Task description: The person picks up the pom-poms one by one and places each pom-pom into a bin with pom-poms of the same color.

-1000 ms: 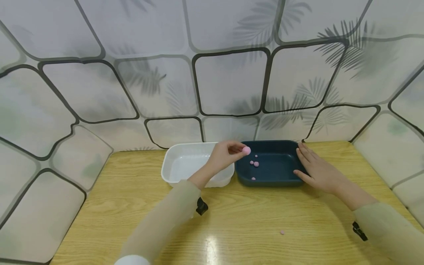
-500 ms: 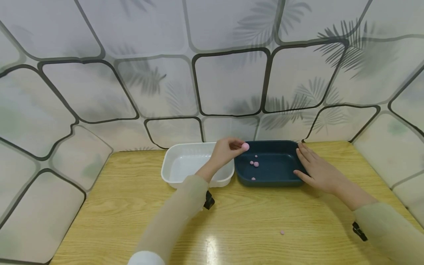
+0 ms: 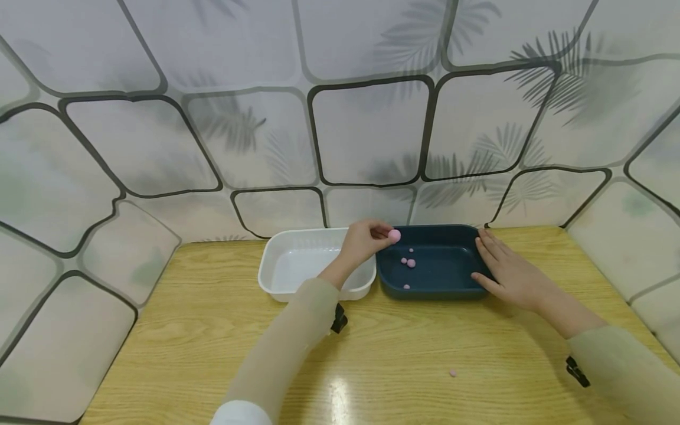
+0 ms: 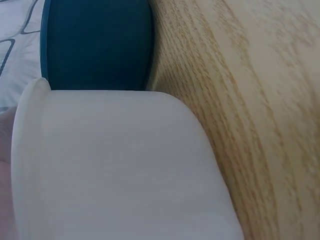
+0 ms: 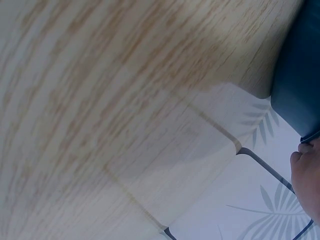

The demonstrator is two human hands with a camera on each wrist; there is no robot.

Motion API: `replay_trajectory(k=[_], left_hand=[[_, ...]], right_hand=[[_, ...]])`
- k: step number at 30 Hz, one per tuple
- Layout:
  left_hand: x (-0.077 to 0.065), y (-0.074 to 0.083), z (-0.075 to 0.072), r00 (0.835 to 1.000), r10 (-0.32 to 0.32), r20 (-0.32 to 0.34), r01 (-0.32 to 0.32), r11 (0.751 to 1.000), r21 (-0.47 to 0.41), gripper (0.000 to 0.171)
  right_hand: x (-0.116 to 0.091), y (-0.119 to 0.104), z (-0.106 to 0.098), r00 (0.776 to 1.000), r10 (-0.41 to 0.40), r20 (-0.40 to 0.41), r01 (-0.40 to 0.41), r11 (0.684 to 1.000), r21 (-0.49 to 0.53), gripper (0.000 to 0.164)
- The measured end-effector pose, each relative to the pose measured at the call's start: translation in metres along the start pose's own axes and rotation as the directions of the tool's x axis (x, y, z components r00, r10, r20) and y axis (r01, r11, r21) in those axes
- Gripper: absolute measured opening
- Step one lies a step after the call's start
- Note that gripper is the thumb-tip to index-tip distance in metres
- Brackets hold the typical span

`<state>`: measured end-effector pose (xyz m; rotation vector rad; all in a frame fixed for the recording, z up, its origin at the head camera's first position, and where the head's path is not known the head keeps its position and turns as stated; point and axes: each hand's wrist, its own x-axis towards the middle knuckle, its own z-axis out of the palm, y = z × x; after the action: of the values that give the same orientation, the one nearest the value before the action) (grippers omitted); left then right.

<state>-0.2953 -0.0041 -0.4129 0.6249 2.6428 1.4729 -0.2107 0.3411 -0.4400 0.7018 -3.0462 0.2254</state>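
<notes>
In the head view, my left hand (image 3: 362, 243) pinches a pink ball (image 3: 394, 236) between thumb and fingers. The ball is above the left rim of a dark blue tray (image 3: 451, 294). Inside that tray lie several smaller pink balls (image 3: 411, 263). My right hand (image 3: 512, 280) rests against the tray's right end, its fingers fairly straight. A white tray (image 3: 268, 260) stands to the left, partly hidden under my left hand and forearm. In the left wrist view, the white tray's wall (image 4: 125, 160) covers most of the hand. The right wrist view catches part of my right hand (image 5: 307, 175) at the dark tray (image 5: 300, 75).
A tiny pink ball (image 3: 453, 373) lies on the wooden table (image 3: 393, 348) near the front. Behind the table rises a wall (image 3: 372, 130) patterned with stones and leaves. The two trays stand side by side near it.
With the pink ball pinched in it, my left hand has risen slightly and its forearm has shifted right. My right hand and the trays stay where they were.
</notes>
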Motion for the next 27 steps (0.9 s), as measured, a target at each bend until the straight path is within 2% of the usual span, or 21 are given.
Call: replay_trajectory(k=[13, 27], left_hand=[[0.0044, -0.0011, 0.0013, 0.999, 0.027, -0.023, -0.027, 0.999, 0.018, 0.024], [-0.0049, 0.0045, -0.0010, 1.000, 0.029, 0.005, -0.029, 0.999, -0.021, 0.024]], right_hand=[[0.0005, -0.0001, -0.0002, 1.000, -0.005, 0.003, 0.005, 1.000, 0.003, 0.088], [-0.0005, -0.0009, -0.0003, 1.000, -0.024, -0.018, 0.024, 1.000, 0.003, 0.086]])
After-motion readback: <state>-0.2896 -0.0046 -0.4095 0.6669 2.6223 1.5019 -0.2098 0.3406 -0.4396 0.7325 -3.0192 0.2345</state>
